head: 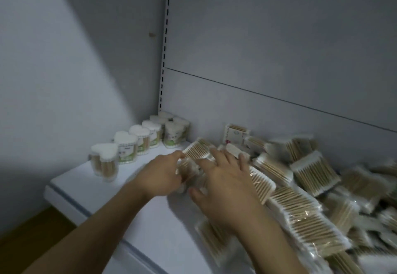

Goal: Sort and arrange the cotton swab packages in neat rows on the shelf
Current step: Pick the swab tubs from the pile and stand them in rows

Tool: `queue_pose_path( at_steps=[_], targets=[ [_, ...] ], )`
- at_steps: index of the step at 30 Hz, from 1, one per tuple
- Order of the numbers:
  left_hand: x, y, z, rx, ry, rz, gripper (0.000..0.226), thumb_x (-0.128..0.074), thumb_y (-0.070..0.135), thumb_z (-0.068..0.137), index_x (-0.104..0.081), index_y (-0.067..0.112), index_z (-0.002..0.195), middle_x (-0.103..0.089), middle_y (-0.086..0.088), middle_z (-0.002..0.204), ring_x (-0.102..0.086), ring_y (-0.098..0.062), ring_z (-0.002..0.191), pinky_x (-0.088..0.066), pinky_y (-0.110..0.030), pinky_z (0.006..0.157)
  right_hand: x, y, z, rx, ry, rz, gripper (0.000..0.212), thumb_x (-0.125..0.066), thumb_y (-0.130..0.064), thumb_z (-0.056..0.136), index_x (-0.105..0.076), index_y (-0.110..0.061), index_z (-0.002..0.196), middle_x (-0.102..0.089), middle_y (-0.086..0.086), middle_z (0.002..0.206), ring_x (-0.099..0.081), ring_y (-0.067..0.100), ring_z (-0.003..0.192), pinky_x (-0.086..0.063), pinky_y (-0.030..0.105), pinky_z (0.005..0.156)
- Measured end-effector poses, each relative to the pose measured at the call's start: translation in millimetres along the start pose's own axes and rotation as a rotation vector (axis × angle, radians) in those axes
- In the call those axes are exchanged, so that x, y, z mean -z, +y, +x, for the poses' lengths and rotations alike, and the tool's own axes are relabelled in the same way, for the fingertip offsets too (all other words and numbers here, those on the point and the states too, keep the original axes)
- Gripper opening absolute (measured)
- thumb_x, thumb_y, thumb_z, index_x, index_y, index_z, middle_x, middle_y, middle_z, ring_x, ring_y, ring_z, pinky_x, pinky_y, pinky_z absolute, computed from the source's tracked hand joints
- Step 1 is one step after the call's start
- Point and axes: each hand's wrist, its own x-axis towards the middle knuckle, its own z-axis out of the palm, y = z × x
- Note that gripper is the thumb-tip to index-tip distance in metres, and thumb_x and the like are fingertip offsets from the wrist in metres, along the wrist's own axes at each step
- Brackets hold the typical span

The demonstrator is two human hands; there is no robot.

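Shelf (154, 226): white board; a bare stretch lies at 7 o'clock of the hands.
Pile (300, 213): loose flat packs of swabs heaped from 5 round to 2 o'clock of the right hand, overlapping at all angles and still unsorted.
Right hand (225, 181): fingers spread and nearly straight, laid flat on the pile's left edge. The thumb points to 9 o'clock beside the pack. No clasp is visible through the blur.
Left hand (159, 175): just at 9 o'clock of the right hand, thumb and forefinger pinching the pack's far corner.
Pack (189, 171): between the two hands and touching both. It is blurred; its long axis is judged to run roughly 7 to 1 o'clock.
Key relation: free shelf lies at 9 to 10 o'clock of the pack. The left hand is nearer that side, so a leftward draw seems likely.
Tubs (137, 142): heart-shaped and upright, at 10 o'clock, in lines running back toward the corner.
Boxes (235, 133): small, against the back panel (279, 59) at 1 o'clock.
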Motion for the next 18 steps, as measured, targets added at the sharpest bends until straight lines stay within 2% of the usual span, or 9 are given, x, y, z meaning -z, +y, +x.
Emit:
queue_pose_path(
  at_steps=[3, 5, 7, 9, 11, 12, 15, 16, 18],
  targets=[
    [20, -2, 1, -0.013, 0.136, -0.086, 0.032, -0.061, 0.031, 0.088, -0.059, 0.031, 0.12, -0.068, 0.005, 0.11, -0.063, -0.016, 0.099, -0.044, -0.023, 0.076, 3, -1, 12, -0.005, 0.107, 0.04, 0.058, -0.051, -0.053, 0.085, -0.039, -0.032, 0.138, -0.038, -0.002, 0.146, -0.034, 0.022, 0.133, -0.019, 0.042, 0.113],
    [38, -4, 1, 0.026, 0.223, -0.285, 0.029, -0.064, 0.038, 0.088, -0.062, 0.032, 0.116, -0.067, 0.008, 0.098, -0.064, -0.011, 0.084, -0.047, -0.024, 0.067, 8, 0, 20, -0.011, 0.168, 0.216, 0.062, -0.058, -0.049, 0.084, -0.037, -0.033, 0.14, -0.042, -0.006, 0.142, -0.042, 0.019, 0.128, -0.032, 0.036, 0.105],
    [56, -3, -1, 0.076, 0.251, -0.628, 0.023, -0.065, 0.041, 0.087, -0.066, 0.033, 0.108, -0.066, 0.009, 0.079, -0.061, -0.006, 0.058, -0.045, -0.023, 0.049, 11, 3, 27, -0.004, 0.198, 0.413, 0.073, -0.066, -0.047, 0.081, -0.03, -0.038, 0.144, -0.035, -0.007, 0.147, -0.039, 0.017, 0.131, -0.036, 0.034, 0.103],
    [72, -1, -2, 0.114, 0.27, -0.791, 0.018, -0.066, 0.044, 0.086, -0.069, 0.032, 0.099, -0.067, 0.007, 0.069, -0.057, -0.008, 0.046, -0.043, -0.022, 0.042, 14, 0, 34, 0.015, 0.218, 0.476, 0.086, -0.07, -0.055, 0.074, -0.023, -0.045, 0.145, -0.02, -0.01, 0.156, -0.024, 0.013, 0.14, -0.029, 0.036, 0.11],
    [85, 3, -3, 0.104, 0.288, -0.745, 0.024, -0.068, 0.052, 0.081, -0.07, 0.031, 0.093, -0.071, 0.006, 0.071, -0.063, -0.014, 0.05, -0.047, -0.025, 0.042, 15, -8, 42, 0.053, 0.265, 0.451, 0.086, -0.07, -0.062, 0.068, -0.03, -0.047, 0.143, -0.019, -0.013, 0.157, -0.021, 0.01, 0.14, -0.025, 0.036, 0.112],
    [90, 6, -1, 0.094, 0.294, -0.713, 0.031, -0.067, 0.057, 0.08, -0.07, 0.029, 0.091, -0.072, 0.006, 0.071, -0.066, -0.016, 0.054, -0.049, -0.024, 0.044, 16, -13, 47, 0.067, 0.291, 0.455, 0.08, -0.071, -0.061, 0.068, -0.039, -0.044, 0.139, -0.029, -0.012, 0.153, -0.028, 0.01, 0.136, -0.029, 0.035, 0.11],
    [106, 15, 2, 0.07, 0.252, -0.573, 0.057, -0.047, 0.073, 0.082, -0.069, 0.021, 0.089, -0.069, 0.003, 0.064, -0.065, -0.013, 0.051, -0.05, -0.025, 0.048, 20, -26, 60, 0.034, 0.284, 0.729, 0.048, -0.076, -0.048, 0.073, -0.066, -0.028, 0.115, -0.068, -0.012, 0.11, -0.062, 0.005, 0.099, -0.051, 0.031, 0.088],
    [113, 15, 4, 0.042, 0.247, -0.44, 0.068, -0.037, 0.078, 0.08, -0.069, 0.02, 0.093, -0.069, 0.003, 0.069, -0.067, -0.013, 0.058, -0.052, -0.027, 0.054, 21, -26, 64, 0.009, 0.25, 0.873, 0.039, -0.077, -0.042, 0.076, -0.069, -0.023, 0.109, -0.072, -0.009, 0.097, -0.065, 0.005, 0.089, -0.053, 0.031, 0.082],
    [127, 8, 4, -0.064, 0.259, -0.147, 0.079, -0.028, 0.082, 0.071, -0.066, 0.024, 0.109, -0.067, 0.009, 0.096, -0.066, -0.011, 0.085, -0.051, -0.029, 0.076, 23, -20, 69, -0.014, 0.149, 1.065, 0.026, -0.076, -0.033, 0.08, -0.071, -0.016, 0.1, -0.074, -0.002, 0.087, -0.068, 0.009, 0.079, -0.055, 0.03, 0.075]
  ],
)
